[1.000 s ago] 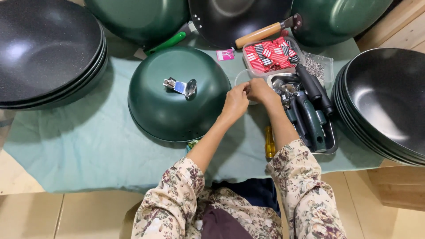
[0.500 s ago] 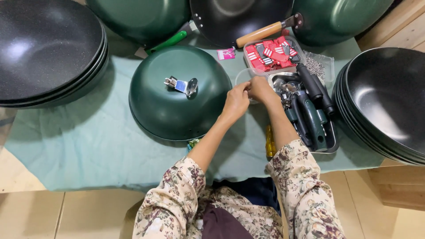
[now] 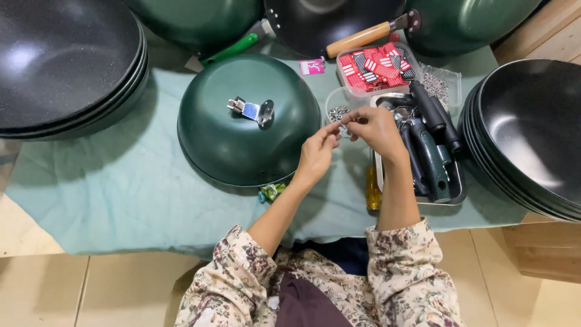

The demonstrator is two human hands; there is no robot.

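An upturned dark green wok [image 3: 242, 130] lies bottom-up on a pale green cloth [image 3: 121, 194], with a small metal handle bracket [image 3: 251, 110] resting on its dome. My left hand [image 3: 318, 154] and my right hand [image 3: 375, 127] meet fingertip to fingertip just right of the wok, above a small clear tub of metal screws [image 3: 338, 108]. Both pinch something tiny between the fingertips; it is too small to make out. Floral sleeves cover both forearms.
Stacks of black woks stand at the far left [image 3: 60, 60] and far right [image 3: 532, 133]. A metal tray [image 3: 451, 194] holds dark green handles [image 3: 433, 160]. Behind it are a tub of red packets [image 3: 375, 66], a wooden-handled wok [image 3: 363, 37] and more green woks.
Both hands stay together at the same spot right of the wok; only the fingers have shifted slightly. Nothing else has moved.
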